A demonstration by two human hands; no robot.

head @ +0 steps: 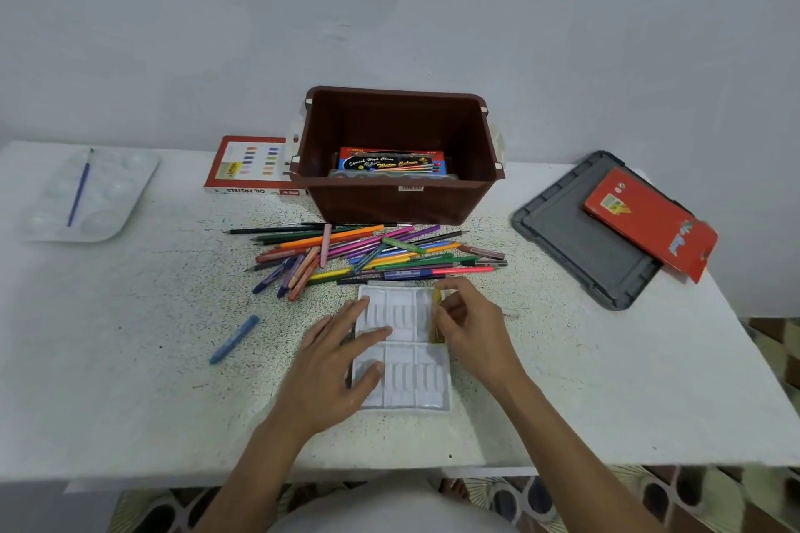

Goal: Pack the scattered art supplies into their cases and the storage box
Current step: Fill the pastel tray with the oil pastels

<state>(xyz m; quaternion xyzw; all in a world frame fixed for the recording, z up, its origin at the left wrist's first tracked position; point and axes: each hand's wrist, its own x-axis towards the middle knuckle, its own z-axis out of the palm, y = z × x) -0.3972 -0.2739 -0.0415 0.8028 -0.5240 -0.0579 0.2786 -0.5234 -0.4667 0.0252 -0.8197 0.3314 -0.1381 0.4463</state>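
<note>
Hazard entry, by my judgement: the thin white moulded-plastic pastel tray (426,381), at 6 o'clock on the white speckled table (151,359), looks light enough to flex or skid if the press on it eases. The left hand (342,364) lies on the tray's 9 o'clock side, fingers straight and spread. The right hand (469,325), at the tray's 2 o'clock corner, has narrow fingers pinching a short yellow waxy pastel stick (435,312) over the end groove. Pushed in crooked, I reckon it could snap or smear. The heap of slim coloured pencils and stubby pastels (376,251), at 12 o'clock from the tray, is round-bodied and could roll. Beyond it stands the deep brown plastic storage box (402,203), holding a glossy watercolour pack (391,162). The flat grey plastic lid (575,238) lies at 3 o'clock, and the red cardboard case (645,221) on it overhangs the lid's edge. A loose blue pastel stick (236,338) lies at 9 o'clock.
</note>
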